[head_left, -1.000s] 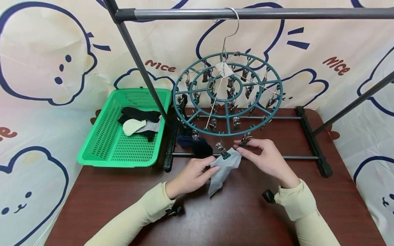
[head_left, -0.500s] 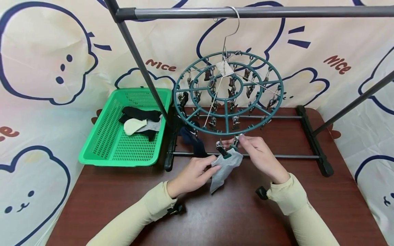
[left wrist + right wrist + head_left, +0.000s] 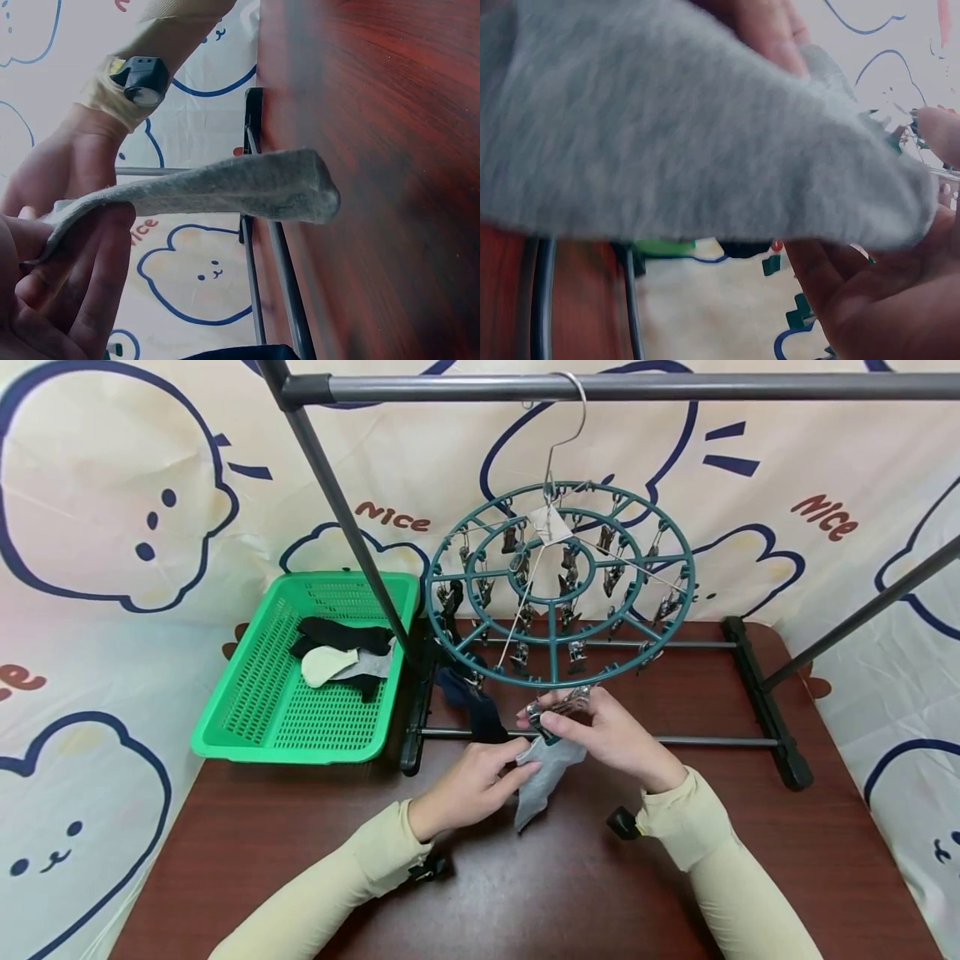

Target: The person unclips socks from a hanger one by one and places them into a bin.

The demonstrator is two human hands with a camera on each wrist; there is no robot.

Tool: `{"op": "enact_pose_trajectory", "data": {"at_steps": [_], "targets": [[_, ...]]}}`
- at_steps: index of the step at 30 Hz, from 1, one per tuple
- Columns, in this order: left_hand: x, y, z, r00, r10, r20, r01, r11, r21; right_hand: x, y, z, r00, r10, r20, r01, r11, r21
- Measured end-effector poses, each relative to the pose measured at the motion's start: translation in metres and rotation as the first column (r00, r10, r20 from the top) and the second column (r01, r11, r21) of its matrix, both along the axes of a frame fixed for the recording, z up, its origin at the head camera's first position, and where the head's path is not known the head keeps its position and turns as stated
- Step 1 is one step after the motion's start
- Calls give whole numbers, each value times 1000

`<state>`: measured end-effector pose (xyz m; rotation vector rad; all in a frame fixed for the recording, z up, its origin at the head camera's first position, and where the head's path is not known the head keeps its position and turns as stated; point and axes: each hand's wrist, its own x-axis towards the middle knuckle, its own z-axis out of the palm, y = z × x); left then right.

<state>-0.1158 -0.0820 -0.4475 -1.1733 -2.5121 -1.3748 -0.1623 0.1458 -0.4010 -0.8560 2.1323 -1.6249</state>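
Note:
A small grey sock (image 3: 542, 785) hangs from a metal clip with dark green tips, below the round hanger (image 3: 553, 647). My left hand (image 3: 468, 787) pinches the sock's upper left edge. At its right side, my right hand (image 3: 611, 739) grips a second clip (image 3: 576, 700) between thumb and fingers, close to the first. In the left wrist view the sock (image 3: 247, 187) stretches out from the fingers. The sock (image 3: 705, 142) fills much of the right wrist view, hiding part of the right hand (image 3: 900, 300).
Left of the rack, a green basket (image 3: 296, 753) holds black, grey and white socks. Dark socks (image 3: 468, 697) hang at the hanger's left front. Several clips dangle from the hanger. The rack's dark base (image 3: 765, 702) stands on the brown table (image 3: 555, 902).
My right hand first reached the second clip, then moved left with it towards the first clip and the grey sock's top. My left hand keeps its pinch nearly in place.

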Motion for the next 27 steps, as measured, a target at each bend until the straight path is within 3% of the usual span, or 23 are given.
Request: {"op": "enact_pose_trajectory", "data": {"at_steps": [9, 21, 27], "targets": [[0, 0, -2, 1000, 0, 11, 0, 1000, 15, 3, -9, 5, 994, -2, 113, 15, 993, -120], [0, 0, -1, 1000, -1, 22, 1, 1000, 22, 2, -10, 5, 992, -35, 119, 46, 995, -84], [-1, -1, -3, 999, 3, 35, -3, 1000, 6, -1, 6, -4, 983, -132, 130, 135, 991, -10]]}}
